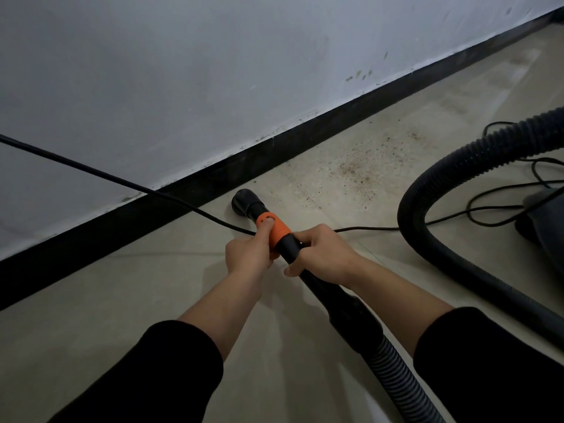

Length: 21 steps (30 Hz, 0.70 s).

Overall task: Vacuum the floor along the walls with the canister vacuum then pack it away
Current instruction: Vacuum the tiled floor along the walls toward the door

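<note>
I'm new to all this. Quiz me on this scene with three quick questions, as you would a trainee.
1. True or false: the right hand grips the black vacuum tube just behind its orange plastic collar.
2. The round black nozzle is nearest: A) the black ribbed hose; B) the black skirting board; C) a black sleeve.
3. Which hand's thumb rests on the collar?
Key: 1 true; 2 B; 3 the left hand.

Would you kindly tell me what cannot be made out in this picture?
- Canister: head view, cut by the right edge, dim.
- Nozzle mouth: head view, faces away.
- Cord plug: head view, past the left edge.
- Fingertips of left hand: head view, behind the wand.
</note>
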Each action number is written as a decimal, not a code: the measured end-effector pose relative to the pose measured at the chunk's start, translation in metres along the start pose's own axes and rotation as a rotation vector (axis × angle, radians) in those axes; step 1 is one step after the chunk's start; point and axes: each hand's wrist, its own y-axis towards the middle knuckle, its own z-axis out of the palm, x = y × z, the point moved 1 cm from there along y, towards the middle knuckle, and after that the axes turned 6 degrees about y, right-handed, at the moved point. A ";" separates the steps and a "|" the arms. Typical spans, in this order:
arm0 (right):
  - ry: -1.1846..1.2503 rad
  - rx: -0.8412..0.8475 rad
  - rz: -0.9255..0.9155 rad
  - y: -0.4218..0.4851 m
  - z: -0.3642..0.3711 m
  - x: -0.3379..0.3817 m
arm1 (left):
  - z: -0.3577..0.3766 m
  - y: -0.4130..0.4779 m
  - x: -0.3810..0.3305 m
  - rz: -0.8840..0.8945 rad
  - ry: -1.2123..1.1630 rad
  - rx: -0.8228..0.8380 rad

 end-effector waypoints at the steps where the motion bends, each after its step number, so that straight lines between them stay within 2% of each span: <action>1: -0.021 0.005 -0.002 0.003 0.000 0.001 | -0.001 0.002 0.000 -0.006 0.001 0.004; 7: -0.105 0.032 -0.008 0.023 -0.005 0.012 | -0.006 0.010 -0.007 -0.075 -0.025 0.091; 12: -0.114 0.080 0.011 0.034 -0.014 0.020 | -0.003 0.020 -0.014 -0.186 -0.190 0.226; 18: -0.114 0.178 0.049 0.024 -0.009 0.032 | -0.002 0.030 -0.020 -0.230 -0.226 0.161; 21: -0.114 0.137 0.051 0.013 0.002 0.038 | -0.003 0.034 -0.027 -0.230 -0.216 0.115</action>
